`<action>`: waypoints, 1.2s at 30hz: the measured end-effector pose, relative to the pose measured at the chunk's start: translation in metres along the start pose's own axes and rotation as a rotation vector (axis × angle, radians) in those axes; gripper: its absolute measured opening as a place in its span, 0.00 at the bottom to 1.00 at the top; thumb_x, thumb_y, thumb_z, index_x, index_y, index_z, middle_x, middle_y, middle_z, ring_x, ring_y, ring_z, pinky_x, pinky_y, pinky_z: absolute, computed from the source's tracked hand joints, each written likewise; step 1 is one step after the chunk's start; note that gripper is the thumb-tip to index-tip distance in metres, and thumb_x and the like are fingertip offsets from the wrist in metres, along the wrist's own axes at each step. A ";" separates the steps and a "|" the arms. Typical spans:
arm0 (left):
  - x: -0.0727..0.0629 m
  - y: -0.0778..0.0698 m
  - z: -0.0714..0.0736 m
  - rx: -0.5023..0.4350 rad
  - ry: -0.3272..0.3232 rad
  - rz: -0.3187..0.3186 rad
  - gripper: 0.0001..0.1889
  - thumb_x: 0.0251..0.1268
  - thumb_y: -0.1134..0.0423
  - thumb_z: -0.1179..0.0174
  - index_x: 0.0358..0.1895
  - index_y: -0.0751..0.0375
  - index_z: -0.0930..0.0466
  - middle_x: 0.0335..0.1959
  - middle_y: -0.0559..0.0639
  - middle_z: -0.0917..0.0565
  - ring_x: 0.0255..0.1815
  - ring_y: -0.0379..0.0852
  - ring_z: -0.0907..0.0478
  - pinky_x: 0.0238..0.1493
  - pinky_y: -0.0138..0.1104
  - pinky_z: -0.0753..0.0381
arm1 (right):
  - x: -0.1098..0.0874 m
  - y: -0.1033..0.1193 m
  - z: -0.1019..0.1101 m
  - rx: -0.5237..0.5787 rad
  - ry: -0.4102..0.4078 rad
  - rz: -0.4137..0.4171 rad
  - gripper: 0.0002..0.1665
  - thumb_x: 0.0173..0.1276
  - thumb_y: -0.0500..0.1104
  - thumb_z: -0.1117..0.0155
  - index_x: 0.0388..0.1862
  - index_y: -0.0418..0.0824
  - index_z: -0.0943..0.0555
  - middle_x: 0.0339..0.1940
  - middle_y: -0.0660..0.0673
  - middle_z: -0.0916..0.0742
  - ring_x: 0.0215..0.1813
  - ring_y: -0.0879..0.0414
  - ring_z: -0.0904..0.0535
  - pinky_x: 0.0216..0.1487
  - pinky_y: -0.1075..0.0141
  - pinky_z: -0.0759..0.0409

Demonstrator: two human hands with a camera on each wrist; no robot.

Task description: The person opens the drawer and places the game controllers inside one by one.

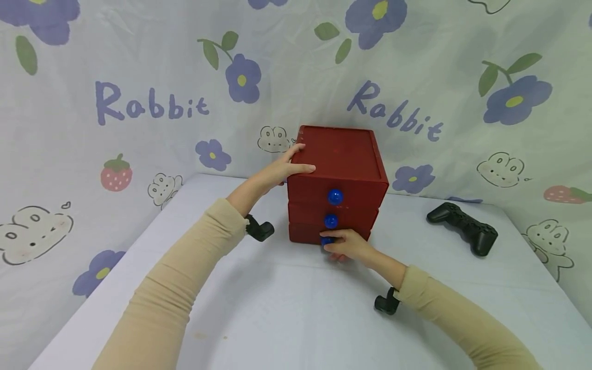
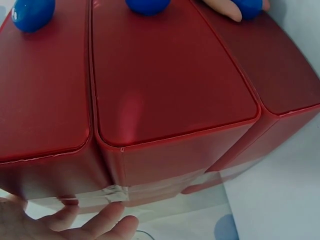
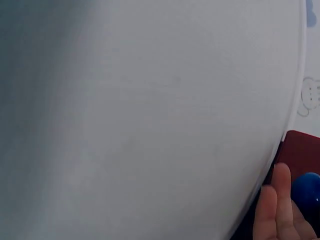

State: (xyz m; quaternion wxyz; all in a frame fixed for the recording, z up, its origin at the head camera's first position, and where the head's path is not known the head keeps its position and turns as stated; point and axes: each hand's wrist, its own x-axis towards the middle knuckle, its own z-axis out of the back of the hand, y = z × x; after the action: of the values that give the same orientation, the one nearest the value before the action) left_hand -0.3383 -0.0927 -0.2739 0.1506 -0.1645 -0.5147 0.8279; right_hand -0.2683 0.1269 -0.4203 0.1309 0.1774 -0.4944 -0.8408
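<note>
A red three-drawer box [image 1: 341, 154] stands on the white table, with a round blue knob on the front of each drawer. My left hand [image 1: 290, 165] rests on its upper left edge, thumb and a finger over the top. In the left wrist view, other fingers [image 2: 102, 222] lie fairly straight along the box's side. At the bottom drawer [image 1: 305, 233], my right hand [image 1: 349, 244] pinches the lowest blue knob [image 1: 326, 240] between thumb and fingers. The upper knob [image 1: 335, 196] and the middle knob [image 1: 330, 221] are untouched. All drawer fronts sit about flush.
A black game controller [image 1: 462, 226] lies on the table [image 1: 277, 318] to the right of the box. Behind the box hangs a white cloth [image 1: 162, 51] printed with flowers and rabbits. Black wrist mounts [image 1: 260, 229] stick out beside both sleeves.
</note>
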 end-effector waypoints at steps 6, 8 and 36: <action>0.000 0.000 0.000 0.000 0.000 -0.001 0.41 0.58 0.46 0.44 0.71 0.37 0.58 0.73 0.46 0.60 0.72 0.53 0.55 0.63 0.59 0.49 | 0.003 0.002 -0.004 -0.018 -0.076 -0.019 0.20 0.61 0.40 0.37 0.54 0.38 0.21 0.23 0.40 0.15 0.23 0.56 0.21 0.26 0.64 0.22; 0.000 0.000 0.000 0.000 0.001 -0.002 0.41 0.58 0.46 0.44 0.71 0.37 0.58 0.73 0.47 0.59 0.72 0.53 0.55 0.63 0.60 0.49 | 0.002 0.003 -0.004 -0.014 -0.085 -0.026 0.20 0.61 0.40 0.37 0.53 0.38 0.21 0.23 0.40 0.15 0.22 0.56 0.21 0.26 0.64 0.23; -0.002 -0.001 0.000 0.002 0.000 -0.011 0.41 0.58 0.46 0.44 0.71 0.38 0.58 0.73 0.47 0.58 0.71 0.52 0.54 0.63 0.58 0.48 | -0.024 0.006 -0.015 -0.026 -0.001 -0.025 0.19 0.64 0.40 0.40 0.55 0.41 0.22 0.29 0.41 0.15 0.26 0.53 0.20 0.30 0.64 0.22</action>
State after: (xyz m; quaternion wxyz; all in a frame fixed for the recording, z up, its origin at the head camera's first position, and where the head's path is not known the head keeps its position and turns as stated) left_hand -0.3363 -0.0934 -0.2726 0.1552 -0.1615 -0.5148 0.8275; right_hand -0.2399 0.1221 -0.4177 0.1224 0.1815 -0.4810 -0.8490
